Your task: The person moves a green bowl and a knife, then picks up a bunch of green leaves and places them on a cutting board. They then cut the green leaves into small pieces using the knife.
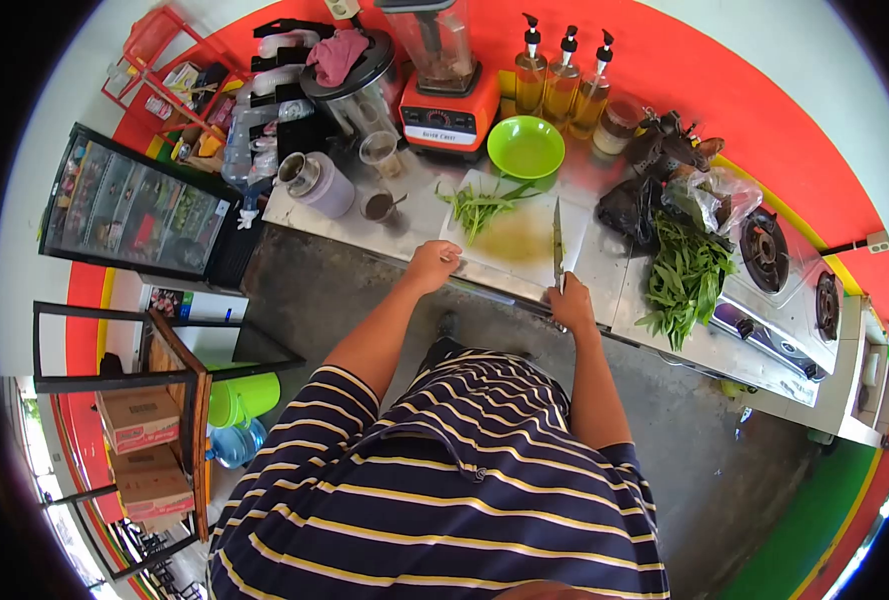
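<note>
My right hand (570, 303) is closed round the handle of a kitchen knife (559, 240). The knife's blade points away from me, over the right side of a white cutting board (540, 200). Cut green leafy stems (480, 210) lie on the left part of the board, and a greenish-brown stain marks its middle. At the front edge of the counter, left of the board, my left hand (435, 266) has its fingers curled in, with nothing visible in them. A green bowl (526, 147) sits just behind the board.
A bunch of leafy greens (687, 275) lies right of the board, near a black plastic bag (629, 212) and a gas stove (765, 255). Behind stand a red blender (450, 115) and pump bottles (562, 85). A metal canister (317, 185) and a cup (379, 208) are left.
</note>
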`<control>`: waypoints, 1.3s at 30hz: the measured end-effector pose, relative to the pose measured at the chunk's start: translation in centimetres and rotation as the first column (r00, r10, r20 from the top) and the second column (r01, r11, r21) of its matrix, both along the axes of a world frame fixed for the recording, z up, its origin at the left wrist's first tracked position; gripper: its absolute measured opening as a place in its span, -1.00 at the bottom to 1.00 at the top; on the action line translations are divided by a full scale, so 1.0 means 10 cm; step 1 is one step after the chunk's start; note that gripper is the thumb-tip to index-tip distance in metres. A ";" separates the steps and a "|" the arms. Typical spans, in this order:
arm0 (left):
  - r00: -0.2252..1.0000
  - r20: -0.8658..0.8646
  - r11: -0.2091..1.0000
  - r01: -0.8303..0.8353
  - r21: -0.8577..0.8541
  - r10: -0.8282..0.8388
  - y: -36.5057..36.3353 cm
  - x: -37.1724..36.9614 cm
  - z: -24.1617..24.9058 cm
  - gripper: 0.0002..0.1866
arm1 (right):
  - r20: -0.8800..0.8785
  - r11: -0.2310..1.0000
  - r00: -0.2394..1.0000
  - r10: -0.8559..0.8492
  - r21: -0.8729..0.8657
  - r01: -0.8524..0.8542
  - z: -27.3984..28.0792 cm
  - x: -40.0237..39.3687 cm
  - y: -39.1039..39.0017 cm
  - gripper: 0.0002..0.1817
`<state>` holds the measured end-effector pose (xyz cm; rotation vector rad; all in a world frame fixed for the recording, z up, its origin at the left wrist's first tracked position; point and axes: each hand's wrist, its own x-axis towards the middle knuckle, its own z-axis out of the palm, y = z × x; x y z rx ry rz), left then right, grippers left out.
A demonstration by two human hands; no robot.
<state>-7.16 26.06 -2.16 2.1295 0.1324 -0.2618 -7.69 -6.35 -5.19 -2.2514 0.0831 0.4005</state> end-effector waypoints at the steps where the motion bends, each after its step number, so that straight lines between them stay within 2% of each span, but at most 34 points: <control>1: 1.000 0.004 0.999 0.001 0.039 -0.002 0.01 0.05 0.02 -0.74 | 0.006 1.000 1.000 -0.007 -0.009 0.007 0.16 0.01 0.02 -0.67; 3: 1.000 -0.002 0.998 0.000 0.061 0.000 0.02 0.11 -0.04 -0.73 | -0.045 0.989 0.996 -0.079 0.124 0.084 0.42 -0.05 0.05 -0.73; 7: 0.998 0.043 0.997 -0.041 0.068 0.038 0.04 0.34 -0.29 -0.76 | 0.030 0.992 0.995 -0.099 0.077 0.097 0.55 -0.10 0.07 -0.75; 9: 0.999 0.034 0.995 -0.041 0.087 0.038 0.02 0.38 -0.34 -0.77 | -0.041 0.963 0.978 -0.205 0.169 0.209 0.66 -0.17 0.08 -0.75; 11: 1.000 0.008 0.967 -0.006 0.255 0.004 -0.01 0.47 -0.32 -0.75 | -0.037 0.955 0.969 -0.244 0.166 0.247 0.75 -0.22 0.08 -0.75; 14: 1.000 -0.021 0.942 0.019 0.336 -0.013 -0.07 0.54 -0.26 -0.73 | -0.024 0.931 0.947 -0.321 0.177 0.320 0.83 -0.33 0.07 -0.76; 18: 0.993 -0.052 0.925 0.115 0.363 -0.104 -0.08 0.60 -0.24 -0.75 | -0.031 0.901 0.916 -0.399 0.173 0.398 0.92 -0.45 0.05 -0.79; 21: 0.989 -0.095 0.912 0.140 0.385 -0.112 -0.10 0.61 -0.12 -0.78 | -0.043 0.863 0.883 -0.467 0.193 0.466 0.93 -0.54 0.05 -0.81; 24: 0.984 -0.104 0.940 0.170 0.296 -0.146 -0.08 0.58 -0.09 -0.80 | -0.020 0.820 0.851 -0.525 0.258 0.511 0.85 -0.59 0.08 -0.82; 25: 0.975 -0.061 0.938 0.221 0.269 -0.212 -0.07 0.56 -0.06 -0.79 | -0.026 0.815 0.846 -0.532 0.256 0.520 0.83 -0.59 0.08 -0.82; 27: 0.958 -0.021 0.927 0.281 0.250 -0.285 -0.04 0.52 -0.05 -0.78 | -0.025 0.833 0.864 -0.502 0.252 0.492 0.81 -0.56 0.13 -0.82; 29: 0.966 0.078 0.950 0.224 0.220 -0.246 -0.02 0.46 -0.05 -0.80 | -0.024 0.847 0.875 -0.484 0.240 0.475 0.82 -0.50 0.19 -0.83; 31: 0.955 0.131 0.948 0.233 0.219 -0.265 -0.01 0.39 0.02 -0.82 | -0.022 0.860 0.886 -0.464 0.226 0.457 0.79 -0.44 0.22 -0.83; 32: 0.943 0.189 0.950 0.232 0.210 -0.273 -0.02 0.37 0.04 -0.84 | -0.007 0.894 0.915 -0.402 0.211 0.395 0.79 -0.40 0.22 -0.80; 33: 0.943 0.188 0.949 0.236 0.211 -0.276 -0.03 0.35 0.04 -0.84 | 0.008 0.925 0.942 -0.335 0.194 0.328 0.79 -0.37 0.22 -0.76; 35: 0.971 0.138 0.979 0.187 0.085 -0.197 -0.07 0.34 0.03 -0.83 | -0.017 0.931 0.950 -0.311 0.194 0.308 0.79 -0.31 0.25 -0.74; 39: 0.969 0.113 0.974 0.210 0.091 -0.219 -0.22 0.42 0.00 -0.82 | -0.060 0.947 0.965 -0.254 0.185 0.261 0.77 -0.22 0.31 -0.70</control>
